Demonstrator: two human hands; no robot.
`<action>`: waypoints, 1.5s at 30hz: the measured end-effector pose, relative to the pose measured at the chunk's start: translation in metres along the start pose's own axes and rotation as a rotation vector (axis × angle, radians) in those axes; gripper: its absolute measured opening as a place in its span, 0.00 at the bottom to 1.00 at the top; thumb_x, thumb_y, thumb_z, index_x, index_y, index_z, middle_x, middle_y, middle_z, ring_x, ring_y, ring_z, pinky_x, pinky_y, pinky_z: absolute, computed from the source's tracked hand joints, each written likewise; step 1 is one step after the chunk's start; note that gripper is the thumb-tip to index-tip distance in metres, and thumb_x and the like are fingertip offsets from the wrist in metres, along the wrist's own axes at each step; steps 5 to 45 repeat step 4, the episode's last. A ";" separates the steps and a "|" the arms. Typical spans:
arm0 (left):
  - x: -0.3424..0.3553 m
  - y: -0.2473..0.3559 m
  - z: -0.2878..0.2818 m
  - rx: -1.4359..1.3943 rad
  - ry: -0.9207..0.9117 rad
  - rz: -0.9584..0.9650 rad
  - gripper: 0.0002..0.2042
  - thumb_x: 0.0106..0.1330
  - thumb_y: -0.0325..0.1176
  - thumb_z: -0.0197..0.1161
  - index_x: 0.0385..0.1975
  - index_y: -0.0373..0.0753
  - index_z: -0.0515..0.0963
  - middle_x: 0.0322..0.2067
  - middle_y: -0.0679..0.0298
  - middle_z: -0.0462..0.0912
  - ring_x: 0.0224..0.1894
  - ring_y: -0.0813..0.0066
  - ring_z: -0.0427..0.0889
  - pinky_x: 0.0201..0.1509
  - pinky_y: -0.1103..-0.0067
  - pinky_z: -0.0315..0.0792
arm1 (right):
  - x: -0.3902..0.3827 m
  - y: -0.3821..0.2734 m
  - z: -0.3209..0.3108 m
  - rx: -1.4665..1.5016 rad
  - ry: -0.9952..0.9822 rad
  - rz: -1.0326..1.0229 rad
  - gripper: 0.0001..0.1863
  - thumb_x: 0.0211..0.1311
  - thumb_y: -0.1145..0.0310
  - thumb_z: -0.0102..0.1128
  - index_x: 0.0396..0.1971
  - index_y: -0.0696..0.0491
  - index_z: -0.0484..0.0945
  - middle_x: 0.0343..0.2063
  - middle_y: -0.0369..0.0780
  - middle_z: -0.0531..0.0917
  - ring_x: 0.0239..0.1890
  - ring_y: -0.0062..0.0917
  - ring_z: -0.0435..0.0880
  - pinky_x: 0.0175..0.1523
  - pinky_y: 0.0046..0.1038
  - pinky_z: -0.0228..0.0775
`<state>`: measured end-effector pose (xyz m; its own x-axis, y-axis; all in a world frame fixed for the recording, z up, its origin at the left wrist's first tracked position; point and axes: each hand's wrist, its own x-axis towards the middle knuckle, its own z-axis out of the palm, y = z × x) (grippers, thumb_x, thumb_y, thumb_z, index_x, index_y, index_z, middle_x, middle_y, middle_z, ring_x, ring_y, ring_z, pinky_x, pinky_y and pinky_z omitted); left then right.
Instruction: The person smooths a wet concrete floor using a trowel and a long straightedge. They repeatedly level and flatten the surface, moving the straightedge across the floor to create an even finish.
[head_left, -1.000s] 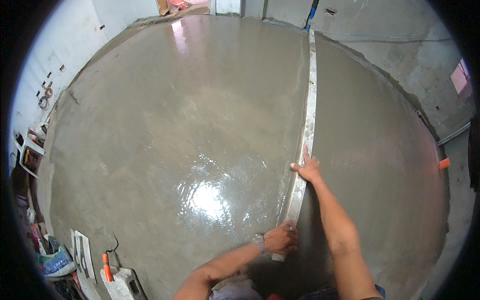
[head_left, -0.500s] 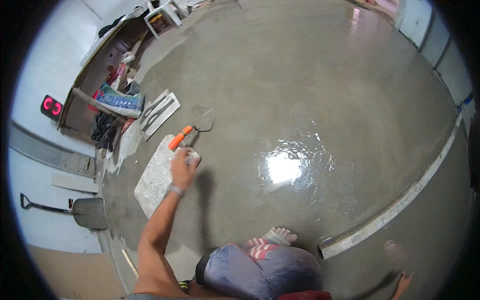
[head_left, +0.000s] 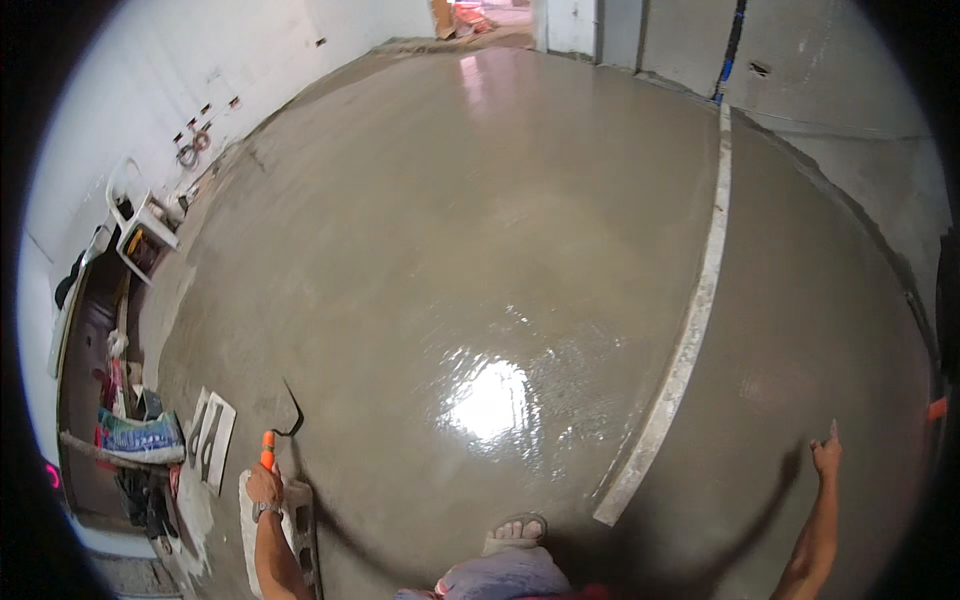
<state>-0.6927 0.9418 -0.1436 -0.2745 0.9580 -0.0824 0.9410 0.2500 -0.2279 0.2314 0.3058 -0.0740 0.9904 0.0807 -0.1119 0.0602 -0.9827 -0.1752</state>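
Note:
At the lower left, my left hand [head_left: 264, 485] is wrapped around the orange handle of a trowel [head_left: 268, 450]. Its thin dark neck and blade reach forward over wet grey cement. Beneath that hand and wrist lies a pale concrete block [head_left: 303, 520] with hollows in its side. My right hand [head_left: 826, 455] is held out over the floor at the lower right, its index finger stretched forward and nothing in it. Beside the block, to its left, rest flat plastering trowels [head_left: 217, 445].
A long metal straightedge [head_left: 690, 345] lies across the smooth wet floor [head_left: 430, 250], right of centre. Along the left wall are a bag [head_left: 142, 437], dark gloves or cloth [head_left: 145, 500] and a white plastic chair [head_left: 145, 225]. My sandalled foot [head_left: 518, 527] is at the bottom.
My left hand, earlier over the block beside the trowel, now grips its handle. My right arm has come further into view. The view has swung up and rightward.

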 end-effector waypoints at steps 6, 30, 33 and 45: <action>0.019 -0.007 0.008 -0.450 0.104 0.109 0.29 0.69 0.54 0.56 0.59 0.34 0.71 0.43 0.36 0.81 0.44 0.46 0.83 0.51 0.57 0.73 | -0.043 -0.107 -0.015 0.228 -0.110 -0.086 0.41 0.65 0.68 0.62 0.74 0.46 0.49 0.67 0.51 0.67 0.66 0.44 0.69 0.69 0.47 0.61; 0.019 -0.007 0.008 -0.450 0.104 0.109 0.29 0.69 0.54 0.56 0.59 0.34 0.71 0.43 0.36 0.81 0.44 0.46 0.83 0.51 0.57 0.73 | -0.043 -0.107 -0.015 0.228 -0.110 -0.086 0.41 0.65 0.68 0.62 0.74 0.46 0.49 0.67 0.51 0.67 0.66 0.44 0.69 0.69 0.47 0.61; 0.019 -0.007 0.008 -0.450 0.104 0.109 0.29 0.69 0.54 0.56 0.59 0.34 0.71 0.43 0.36 0.81 0.44 0.46 0.83 0.51 0.57 0.73 | -0.043 -0.107 -0.015 0.228 -0.110 -0.086 0.41 0.65 0.68 0.62 0.74 0.46 0.49 0.67 0.51 0.67 0.66 0.44 0.69 0.69 0.47 0.61; 0.019 -0.007 0.008 -0.450 0.104 0.109 0.29 0.69 0.54 0.56 0.59 0.34 0.71 0.43 0.36 0.81 0.44 0.46 0.83 0.51 0.57 0.73 | -0.043 -0.107 -0.015 0.228 -0.110 -0.086 0.41 0.65 0.68 0.62 0.74 0.46 0.49 0.67 0.51 0.67 0.66 0.44 0.69 0.69 0.47 0.61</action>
